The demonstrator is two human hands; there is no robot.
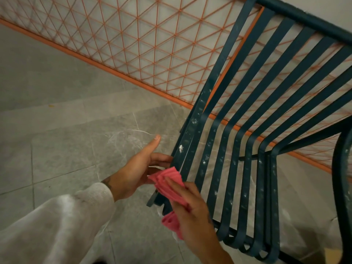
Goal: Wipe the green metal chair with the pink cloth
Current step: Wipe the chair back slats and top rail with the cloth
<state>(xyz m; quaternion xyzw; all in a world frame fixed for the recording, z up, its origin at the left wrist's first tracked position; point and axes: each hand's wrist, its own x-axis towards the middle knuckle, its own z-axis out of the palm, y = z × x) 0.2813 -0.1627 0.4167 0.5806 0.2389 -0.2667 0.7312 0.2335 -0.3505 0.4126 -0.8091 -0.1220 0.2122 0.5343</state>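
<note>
1. Nearest the lens is a white sleeve (57, 225) on the left arm. Its left hand (133, 174) curls its fingers onto the side rail of the green metal chair (245, 111), with the thumb sticking out straight.
2. The right hand (192, 212) grasps the pink cloth (169, 185) and presses it against the same rail at the seat's near corner, just beside the left hand.
3. The chair stands on the grey tiled floor (57, 130) in front of an orange mesh panel (133, 44). White specks dot its seat slats.
4. Handling: the chair looks rigid and probably heavy enough to stay put, and the outer rail is a sound place to steady it. The cloth is soft and bunches, so it is best kept folded under the fingers and drawn along each narrow slat.
5. Count: one chair, one cloth, two hands and one mesh panel. The slats run out of frame, so their number is unclear.
</note>
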